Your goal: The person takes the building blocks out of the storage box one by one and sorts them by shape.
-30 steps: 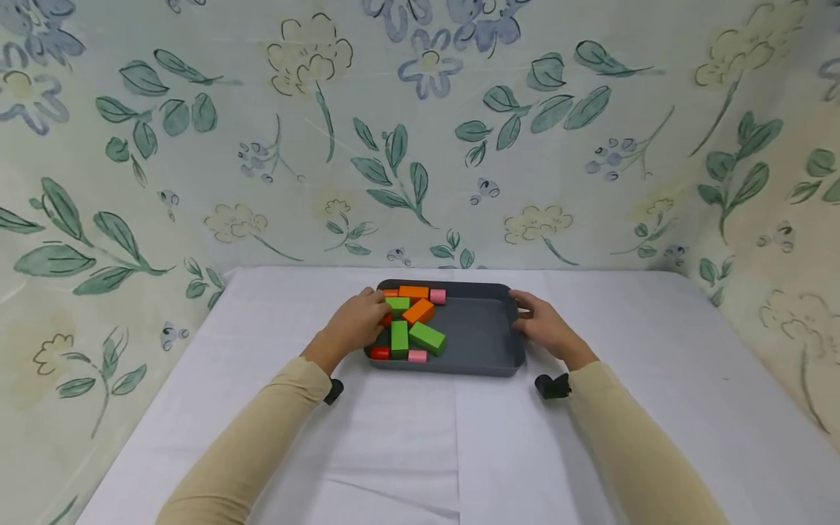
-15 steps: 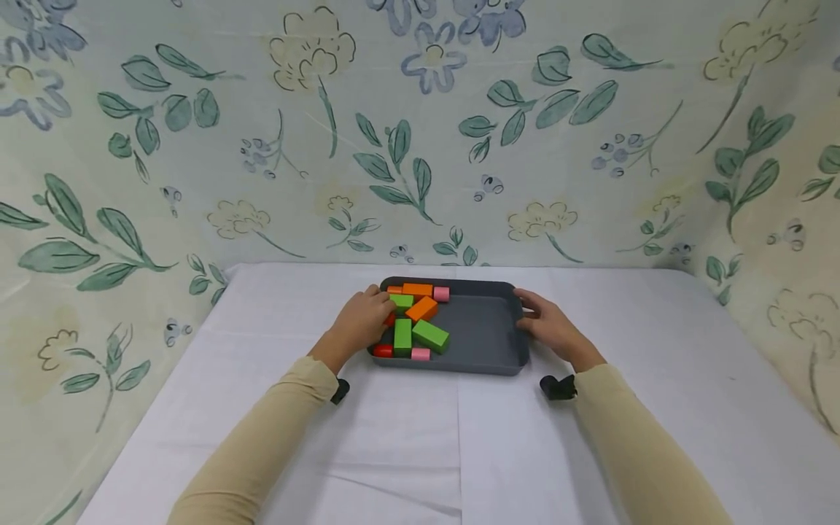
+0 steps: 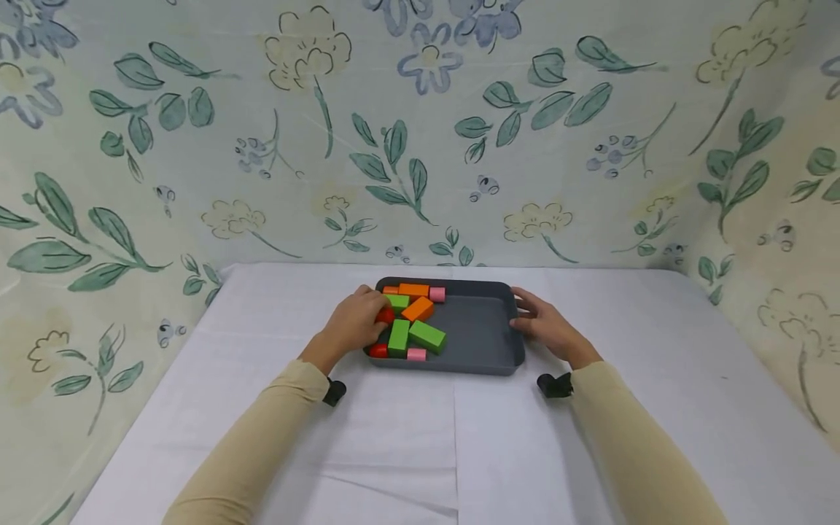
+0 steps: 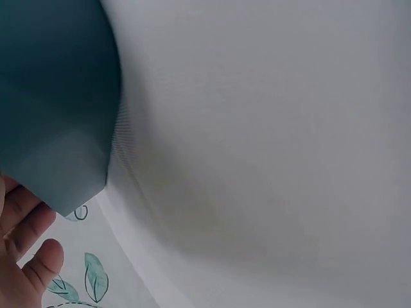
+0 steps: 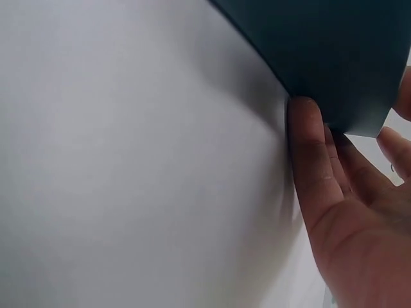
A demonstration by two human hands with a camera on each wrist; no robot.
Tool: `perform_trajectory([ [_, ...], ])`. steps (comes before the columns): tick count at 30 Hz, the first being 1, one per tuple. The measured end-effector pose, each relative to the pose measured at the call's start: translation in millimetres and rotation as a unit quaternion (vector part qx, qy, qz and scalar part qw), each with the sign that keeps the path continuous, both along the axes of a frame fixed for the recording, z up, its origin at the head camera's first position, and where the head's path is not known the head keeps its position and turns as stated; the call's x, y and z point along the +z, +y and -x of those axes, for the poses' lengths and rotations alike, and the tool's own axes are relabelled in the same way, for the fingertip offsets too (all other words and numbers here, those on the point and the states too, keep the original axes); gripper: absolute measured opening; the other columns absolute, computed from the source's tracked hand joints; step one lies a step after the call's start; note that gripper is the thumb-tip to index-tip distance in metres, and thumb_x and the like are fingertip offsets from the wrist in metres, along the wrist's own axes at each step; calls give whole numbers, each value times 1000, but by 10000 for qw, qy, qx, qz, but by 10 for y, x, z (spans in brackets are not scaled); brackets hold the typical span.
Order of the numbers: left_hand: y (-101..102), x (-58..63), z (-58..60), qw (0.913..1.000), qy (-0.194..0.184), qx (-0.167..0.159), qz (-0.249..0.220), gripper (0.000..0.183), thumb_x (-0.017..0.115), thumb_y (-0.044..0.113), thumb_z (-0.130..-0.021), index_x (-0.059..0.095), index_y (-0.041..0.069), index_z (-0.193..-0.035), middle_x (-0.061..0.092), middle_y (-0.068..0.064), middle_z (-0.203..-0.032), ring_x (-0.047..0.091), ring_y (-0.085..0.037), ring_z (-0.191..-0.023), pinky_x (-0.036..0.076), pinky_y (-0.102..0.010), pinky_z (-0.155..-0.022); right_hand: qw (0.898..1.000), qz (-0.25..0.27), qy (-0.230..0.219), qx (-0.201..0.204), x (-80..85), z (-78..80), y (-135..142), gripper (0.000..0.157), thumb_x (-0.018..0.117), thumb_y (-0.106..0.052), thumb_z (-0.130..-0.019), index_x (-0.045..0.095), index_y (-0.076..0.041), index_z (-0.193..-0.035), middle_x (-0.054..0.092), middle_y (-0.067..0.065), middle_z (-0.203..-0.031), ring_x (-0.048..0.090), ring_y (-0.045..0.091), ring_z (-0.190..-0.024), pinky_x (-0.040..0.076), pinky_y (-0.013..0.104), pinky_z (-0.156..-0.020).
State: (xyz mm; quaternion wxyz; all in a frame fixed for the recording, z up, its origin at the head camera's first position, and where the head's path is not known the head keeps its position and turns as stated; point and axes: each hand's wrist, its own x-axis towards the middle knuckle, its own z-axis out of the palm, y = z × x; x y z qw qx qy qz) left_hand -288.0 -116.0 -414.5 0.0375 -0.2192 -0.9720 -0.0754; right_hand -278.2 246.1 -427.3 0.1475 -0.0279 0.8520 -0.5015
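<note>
A dark grey rectangular tray [image 3: 469, 335] lies on the white-covered table. My left hand [image 3: 349, 321] reaches over its left rim and pinches a red block [image 3: 386, 315], partly hidden by the fingers. Around that hand are green blocks [image 3: 398, 338], an orange block [image 3: 418, 309] and another red block [image 3: 378, 351]. My right hand [image 3: 547, 328] grips the tray's right edge, fingers at the rim. From the right wrist, the hand [image 5: 353, 218] shows against the outer tray wall [image 5: 334, 58]. In the left wrist view, thumb and fingers of the hand [image 4: 26, 250] show beyond the wall [image 4: 58, 109].
More blocks lie in the tray's left half: an orange one [image 3: 414, 290] and pink ones [image 3: 437, 294] along the far and near sides. A white cloth [image 3: 394, 445] with creases covers the table. Behind it hangs a floral curtain [image 3: 420, 219].
The left fingers have shifted slightly, and the red block between them shows more. The right hand stays at the tray's edge; the head view has swayed a little.
</note>
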Motion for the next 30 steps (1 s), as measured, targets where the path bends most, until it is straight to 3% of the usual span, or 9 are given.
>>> perform_trajectory([
  [8,-19,43,-35,9968,-109,120,-778,40,73,18,-89,62,10,-127,67,-7,-120,58,-23,-107,53,-39,-101,9998,178,-90,-94,0,-13,-5,79,54,-2,-93,15,-18,-160,23,24,-162,30,44,-148,32,57,-118],
  [13,-72,92,-64,9927,-25,-41,-1209,45,71,15,-91,60,12,-135,66,-8,-120,59,-24,-110,51,-41,-105,9995,195,-168,-181,15,-17,-26,80,54,-2,-94,14,-19,-160,23,24,-162,29,43,-149,30,58,-119],
  [21,-196,182,-110,9758,-171,-125,-2175,40,72,11,-89,60,5,-127,68,-11,-120,63,-25,-103,57,-40,-92,9995,134,-165,-225,-8,-66,2,78,52,-2,-95,13,-20,-161,23,24,-162,29,42,-149,32,57,-118],
  [26,-358,279,-113,9764,-137,-211,-2147,42,72,10,-89,61,5,-129,68,-11,-122,65,-26,-104,58,-41,-91,9995,180,-166,-216,-11,-80,12,78,51,-4,-95,12,-22,-161,22,24,-163,30,42,-149,34,56,-117],
  [30,-553,475,-68,9831,-126,-239,-1808,39,71,10,-90,62,4,-127,67,-12,-120,64,-27,-105,57,-43,-91,9994,203,-155,-217,7,-75,-8,78,51,-4,-95,13,-24,-161,23,22,-163,31,41,-149,34,56,-117],
])
